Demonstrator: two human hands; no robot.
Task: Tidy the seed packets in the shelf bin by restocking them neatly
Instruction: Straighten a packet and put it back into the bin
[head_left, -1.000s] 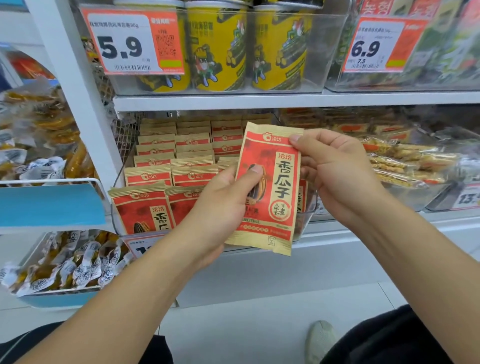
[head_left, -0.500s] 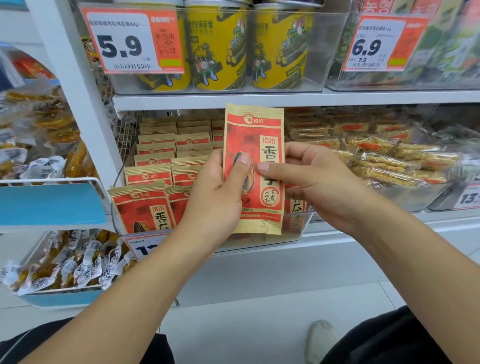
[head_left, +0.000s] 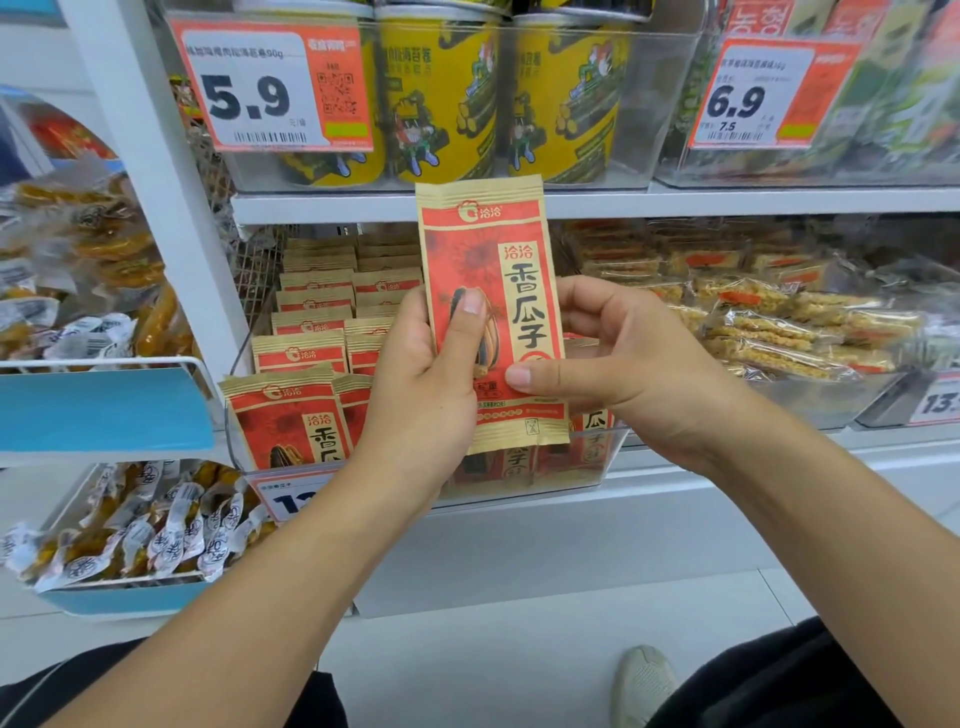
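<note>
A red and tan seed packet (head_left: 488, 260) stands upright in front of the shelf, held by both hands. My left hand (head_left: 421, 395) grips its lower left edge, thumb across the printed front. My right hand (head_left: 618, 364) pinches its lower right edge, thumb on the front and fingers behind. Behind and below it is the clear shelf bin (head_left: 597, 457), with several matching seed packets (head_left: 291, 415) standing in rows on its left side. My hands and the held packet hide the bin's right half.
Yellow snack cans (head_left: 441, 104) fill a clear bin on the shelf above, with price tags (head_left: 270, 88) in front. Bagged bars (head_left: 789, 332) lie in the bin to the right. Wrapped snacks (head_left: 145, 535) sit in blue trays at left. A white upright (head_left: 156, 171) borders the bin.
The packet has turned from tilted to upright and risen in front of the shelf edge. My right hand slid from its top corner down to its lower right edge.
</note>
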